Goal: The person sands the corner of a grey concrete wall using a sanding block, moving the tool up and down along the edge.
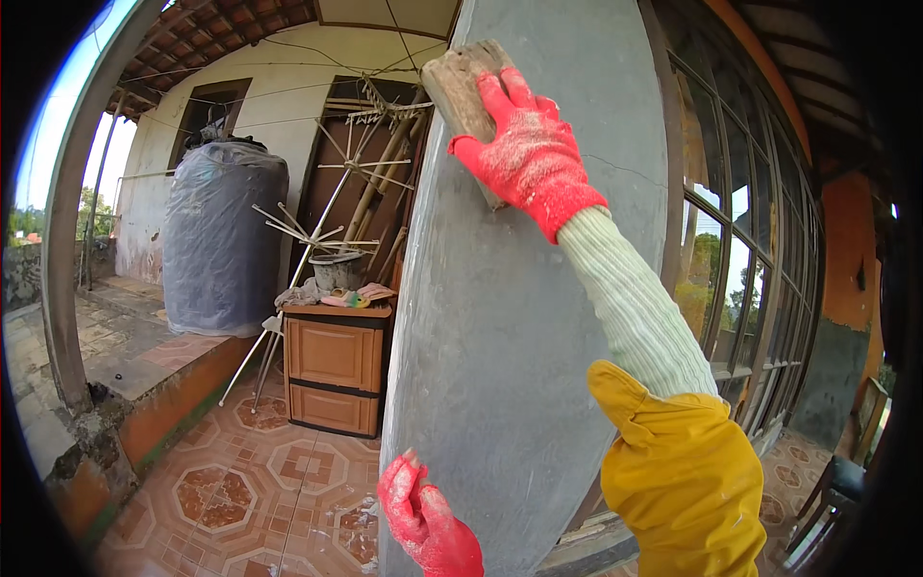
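Observation:
My right hand (530, 141), in a dusty red knit glove, grips a worn wooden block (461, 86) against the upper part of a grey plastered wall (505, 317). A pale ribbed cuff and a yellow sleeve cover that arm. Low in the view, my left hand (433, 519) wears a matching red glove and is close to the wall's left edge. Its fingers are curled, with a pale tip showing at the top; whether it holds something small cannot be made out. A thin crack runs across the wall to the right of the block.
Left of the wall stands a brown plastic drawer cabinet (335, 360) with a bucket (337, 272) and cloths on top. A metal drying rack (351, 166) leans behind it. Further left is a plastic-wrapped bundle (223, 238). Framed windows (728, 216) line the right; a chair (840, 479) stands beyond.

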Motion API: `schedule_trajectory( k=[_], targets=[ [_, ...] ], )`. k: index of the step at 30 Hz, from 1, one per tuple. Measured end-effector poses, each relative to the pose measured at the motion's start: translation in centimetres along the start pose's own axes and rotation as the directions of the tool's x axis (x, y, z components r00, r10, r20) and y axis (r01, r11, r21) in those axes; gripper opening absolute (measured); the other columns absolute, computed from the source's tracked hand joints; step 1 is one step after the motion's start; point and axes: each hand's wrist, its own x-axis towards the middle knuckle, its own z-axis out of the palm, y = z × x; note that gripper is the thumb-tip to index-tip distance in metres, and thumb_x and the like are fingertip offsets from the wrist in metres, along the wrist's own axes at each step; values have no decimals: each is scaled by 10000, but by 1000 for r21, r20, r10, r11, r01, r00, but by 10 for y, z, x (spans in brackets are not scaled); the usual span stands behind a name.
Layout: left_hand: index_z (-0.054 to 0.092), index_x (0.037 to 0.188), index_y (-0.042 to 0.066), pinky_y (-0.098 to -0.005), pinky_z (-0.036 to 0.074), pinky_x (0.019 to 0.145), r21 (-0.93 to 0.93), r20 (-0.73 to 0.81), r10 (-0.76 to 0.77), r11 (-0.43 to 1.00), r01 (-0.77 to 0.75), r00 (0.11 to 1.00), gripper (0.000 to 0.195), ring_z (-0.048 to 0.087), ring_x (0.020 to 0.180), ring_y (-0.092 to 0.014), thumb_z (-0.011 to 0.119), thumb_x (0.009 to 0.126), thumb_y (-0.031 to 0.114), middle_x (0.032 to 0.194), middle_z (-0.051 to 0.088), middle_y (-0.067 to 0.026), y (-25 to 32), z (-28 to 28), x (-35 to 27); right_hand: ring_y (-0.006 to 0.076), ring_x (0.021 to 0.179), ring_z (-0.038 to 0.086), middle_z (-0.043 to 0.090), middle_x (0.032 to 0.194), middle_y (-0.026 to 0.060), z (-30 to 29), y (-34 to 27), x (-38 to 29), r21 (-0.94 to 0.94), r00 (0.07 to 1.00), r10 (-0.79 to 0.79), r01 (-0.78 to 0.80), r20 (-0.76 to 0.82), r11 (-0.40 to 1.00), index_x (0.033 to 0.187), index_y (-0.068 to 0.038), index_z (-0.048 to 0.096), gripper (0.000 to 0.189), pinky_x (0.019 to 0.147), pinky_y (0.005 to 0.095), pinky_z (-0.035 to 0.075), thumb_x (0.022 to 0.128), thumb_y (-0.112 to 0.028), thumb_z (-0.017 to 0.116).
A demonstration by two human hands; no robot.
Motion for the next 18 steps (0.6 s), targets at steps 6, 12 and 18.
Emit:
schedule_trajectory(
  k=[6,12,18],
  targets=[
    [538,1241,-4,-384,476,976,23,-23,47,999,-46,999,289,554,1152,-287,454,964,-17,1300,545,-180,-11,-12,5,426,1249,444,379,1515,113,3,-30,-85,66,986,-159,155,56,986,1461,-134,412,867,1018,539,417,718,-450,728],
    [526,1255,-3,-398,465,1008,-39,-21,27,999,-27,999,314,534,1192,-300,432,957,-41,1327,517,-187,-8,-8,-5,403,1234,460,383,1508,112,-8,-26,-102,137,932,-336,319,134,938,1450,-133,424,882,993,527,443,687,-423,758],
    [538,1248,1,-402,462,1018,-71,91,21,997,-15,996,334,526,1202,-302,435,934,-51,1317,517,-188,3,-2,-16,393,1247,475,382,1519,111,-2,10,22,1,987,161,-161,-19,987,1473,-134,400,817,999,508,448,774,-468,659]
  ],
)
